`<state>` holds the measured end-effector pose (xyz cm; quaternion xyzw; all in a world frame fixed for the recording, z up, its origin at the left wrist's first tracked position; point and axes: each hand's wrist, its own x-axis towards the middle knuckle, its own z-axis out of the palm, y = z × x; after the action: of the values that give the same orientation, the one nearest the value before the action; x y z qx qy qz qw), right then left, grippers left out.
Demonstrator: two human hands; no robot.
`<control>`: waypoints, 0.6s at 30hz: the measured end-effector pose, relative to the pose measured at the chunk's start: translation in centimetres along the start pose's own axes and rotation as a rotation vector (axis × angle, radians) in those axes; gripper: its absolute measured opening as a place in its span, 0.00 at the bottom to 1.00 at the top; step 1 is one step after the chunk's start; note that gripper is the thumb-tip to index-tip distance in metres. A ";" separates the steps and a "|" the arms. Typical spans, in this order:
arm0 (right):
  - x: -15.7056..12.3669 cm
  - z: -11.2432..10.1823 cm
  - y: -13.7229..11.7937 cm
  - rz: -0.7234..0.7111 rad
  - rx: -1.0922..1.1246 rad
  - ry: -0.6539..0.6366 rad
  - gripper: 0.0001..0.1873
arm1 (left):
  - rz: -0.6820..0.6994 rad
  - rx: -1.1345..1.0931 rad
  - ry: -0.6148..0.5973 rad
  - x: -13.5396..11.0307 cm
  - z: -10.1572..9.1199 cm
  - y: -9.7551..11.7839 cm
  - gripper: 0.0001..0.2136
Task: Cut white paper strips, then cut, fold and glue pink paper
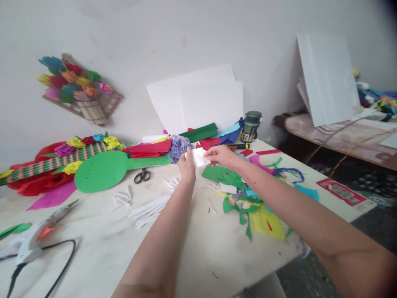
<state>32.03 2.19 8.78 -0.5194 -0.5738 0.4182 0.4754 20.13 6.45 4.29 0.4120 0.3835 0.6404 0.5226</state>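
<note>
Between my two hands is a small piece of white paper (199, 157), raised a little above the table. My left hand (187, 166) grips its left side, thumb upward. On the right edge, the fingers of my right hand (221, 156) pinch the paper. Just behind my left hand lies a ball of purple yarn (179, 145). To the left of that hand are thin white paper strips (150, 211), short white rolls (121, 198) and black-handled scissors (142, 176). Coloured paper scraps (245, 198) spread under and beside my right forearm.
A green guitar-shaped cutout (101, 171) and a flower-decorated guitar (56, 161) lie at the left. A glue gun (29, 244) with a black cable sits front left. Folded red paper (149, 149), white boards (211, 99) and a dark jar (251, 125) stand toward the wall.
</note>
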 end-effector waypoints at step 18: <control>9.1 1.4 -1.7 0.002 0.100 0.303 0.12 | -0.043 0.088 0.273 1.0 -0.6 -1.3 0.15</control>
<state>30.22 11.10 11.14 -0.5528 -0.4733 0.3636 0.5816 19.93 7.60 3.03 0.3351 0.4874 0.6618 0.4606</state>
